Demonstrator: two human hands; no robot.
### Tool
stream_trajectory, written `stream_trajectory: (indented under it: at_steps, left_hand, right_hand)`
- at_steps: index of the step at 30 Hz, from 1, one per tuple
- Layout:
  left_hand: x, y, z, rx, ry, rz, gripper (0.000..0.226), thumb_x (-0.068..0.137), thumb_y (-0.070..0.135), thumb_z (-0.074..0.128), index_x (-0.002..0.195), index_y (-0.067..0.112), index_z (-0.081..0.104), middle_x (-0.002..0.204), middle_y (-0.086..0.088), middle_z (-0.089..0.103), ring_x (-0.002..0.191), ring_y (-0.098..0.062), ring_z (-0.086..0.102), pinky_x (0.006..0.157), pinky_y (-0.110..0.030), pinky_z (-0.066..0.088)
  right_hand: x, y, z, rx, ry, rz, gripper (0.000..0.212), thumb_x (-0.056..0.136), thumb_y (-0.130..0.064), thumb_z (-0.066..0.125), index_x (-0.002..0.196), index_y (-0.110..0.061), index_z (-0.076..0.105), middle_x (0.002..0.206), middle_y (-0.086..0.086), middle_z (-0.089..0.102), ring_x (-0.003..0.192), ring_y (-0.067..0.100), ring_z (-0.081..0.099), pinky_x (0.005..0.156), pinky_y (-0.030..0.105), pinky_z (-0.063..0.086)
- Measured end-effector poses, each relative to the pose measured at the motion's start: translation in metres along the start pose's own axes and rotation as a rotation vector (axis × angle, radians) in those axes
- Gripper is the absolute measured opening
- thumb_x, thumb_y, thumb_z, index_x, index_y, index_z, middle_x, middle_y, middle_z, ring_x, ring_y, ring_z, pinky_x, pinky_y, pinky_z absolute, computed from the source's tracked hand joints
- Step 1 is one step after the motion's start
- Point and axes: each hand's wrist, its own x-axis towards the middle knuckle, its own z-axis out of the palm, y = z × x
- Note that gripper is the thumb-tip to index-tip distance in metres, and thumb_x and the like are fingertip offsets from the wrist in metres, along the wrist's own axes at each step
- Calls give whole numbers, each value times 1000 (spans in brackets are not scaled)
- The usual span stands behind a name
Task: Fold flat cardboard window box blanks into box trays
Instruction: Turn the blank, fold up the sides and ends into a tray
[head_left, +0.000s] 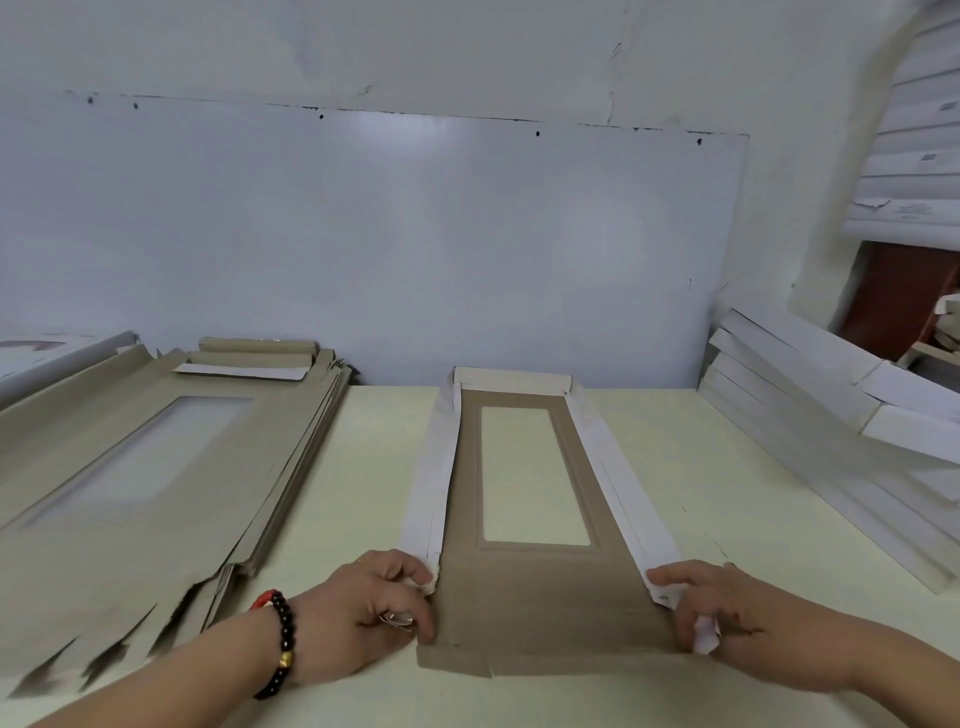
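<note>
My left hand (382, 597) pinches the near end of the left side flap (431, 488) of a cardboard window box blank (524, 597), fingers curled around the white edge. A dark beaded bracelet (280, 644) circles that wrist. My right hand (727, 608) does the same on the other side, fingers curled on the near end of the right side flap (618, 478) and a small white corner tab.

Between my hands the blank lies flat on a pale table (701, 493), brown side up, stretching away from me. Both long flaps are raised, showing white undersides. The far end flap (511, 379) stands up too. A rectangular window (530, 473) sits in the middle of the panel; the table shows through it. The near end flap lies flat by my wrists.

Beyond my left hand, a stack of flat blanks (156, 467) rests on the table, its top sheet showing a window. Beyond my right hand, white folded trays (831, 405) are stacked at a slant. A pale wall (363, 234) stands behind the table.
</note>
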Motion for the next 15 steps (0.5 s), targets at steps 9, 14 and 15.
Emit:
stream_trajectory:
  at_steps: [9, 14, 15]
  left_hand:
    - [6, 8, 20, 180, 230, -86, 13, 88, 45, 60, 95, 34, 63, 106, 28, 45, 107, 4, 36, 100, -22, 32]
    - [13, 17, 25, 343, 230, -205, 31, 79, 62, 58, 95, 39, 45, 109, 26, 44, 113, -2, 33, 93, -22, 29]
    - [15, 18, 24, 370, 213, -222, 30, 79, 62, 57, 94, 40, 44, 110, 24, 44, 115, -5, 34, 93, -23, 29]
  right_hand:
    - [1, -4, 0, -110, -18, -55, 26, 95, -22, 46, 81, -43, 51, 142, -39, 20, 117, -30, 24, 113, 29, 8]
    - [0, -6, 2, -137, 16, -87, 24, 91, -22, 50, 79, -43, 53, 139, -39, 22, 114, -30, 24, 104, 23, 16]
    - [0, -5, 2, -131, 19, -86, 24, 90, -23, 50, 79, -44, 53, 139, -39, 22, 116, -27, 26, 103, 21, 19]
